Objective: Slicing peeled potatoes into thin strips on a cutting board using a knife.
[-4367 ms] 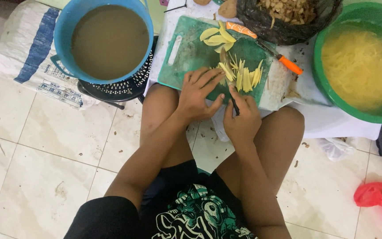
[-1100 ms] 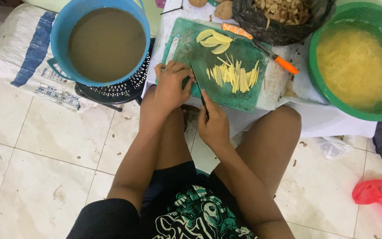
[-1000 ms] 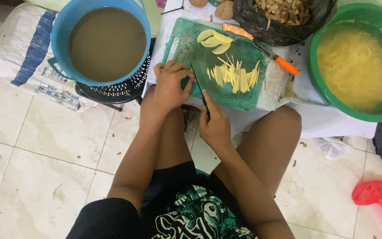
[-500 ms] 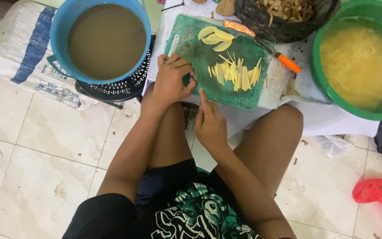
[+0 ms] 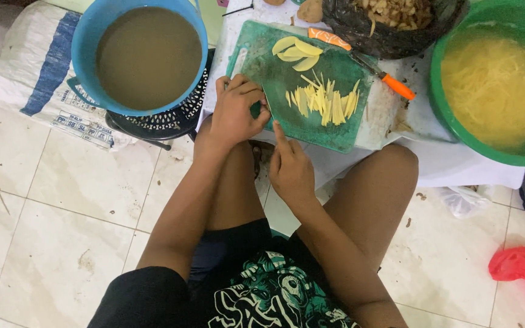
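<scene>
Mid-slicing: left hand [image 5: 238, 114] curled, apparently gripping the green cutting board [image 5: 274, 73], right hand [image 5: 290, 167] closed, seemingly around a knife, beside cut strips [image 5: 323, 102].

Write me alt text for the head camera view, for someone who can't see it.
Seen from above, a seated person's left hand and right hand rest at the near edge of a green cutting board holding yellow strips and slices. A blue tub of brown liquid sits left; a green basin of yellow shreds sits right.
</scene>
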